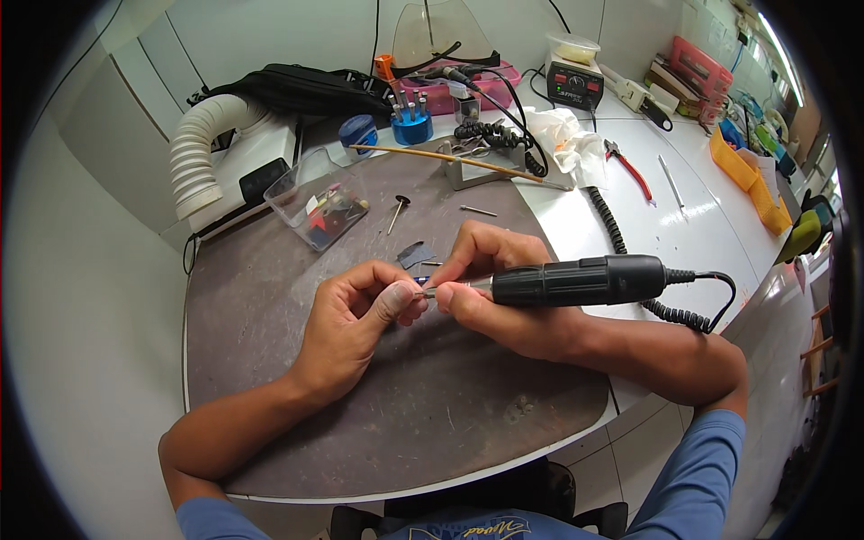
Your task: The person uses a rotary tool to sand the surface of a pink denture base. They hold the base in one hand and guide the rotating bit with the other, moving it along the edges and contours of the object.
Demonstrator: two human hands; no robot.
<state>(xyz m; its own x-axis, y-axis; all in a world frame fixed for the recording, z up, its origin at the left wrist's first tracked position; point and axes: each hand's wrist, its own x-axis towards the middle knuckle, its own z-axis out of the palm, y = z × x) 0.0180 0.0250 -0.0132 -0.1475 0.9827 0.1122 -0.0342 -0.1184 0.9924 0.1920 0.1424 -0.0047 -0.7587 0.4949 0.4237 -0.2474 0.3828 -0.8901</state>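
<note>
My right hand [515,317] is wrapped round a black rotary handpiece [585,281], which lies level with its metal nose toward my left hand [349,317]. Thumb and fingers of my left hand pinch at the handpiece's tip, on a small slim metal piece mostly hidden by the fingertips. Just beyond the hands lies a dark grey scrap of sheet [415,255]. Farther off are a mandrel with a dark round head [401,202] and a short metal bit [479,211]. A clear plastic box [317,209] of small coloured pieces stands to the left.
A long wooden stick [432,157] rests across a grey metal stand [481,169]. Behind are a blue bit holder [411,129] and a control box [576,83]. Red-handled pliers [632,171] and crumpled tissue [569,148] lie right. A white ribbed hose [196,155] curves down left.
</note>
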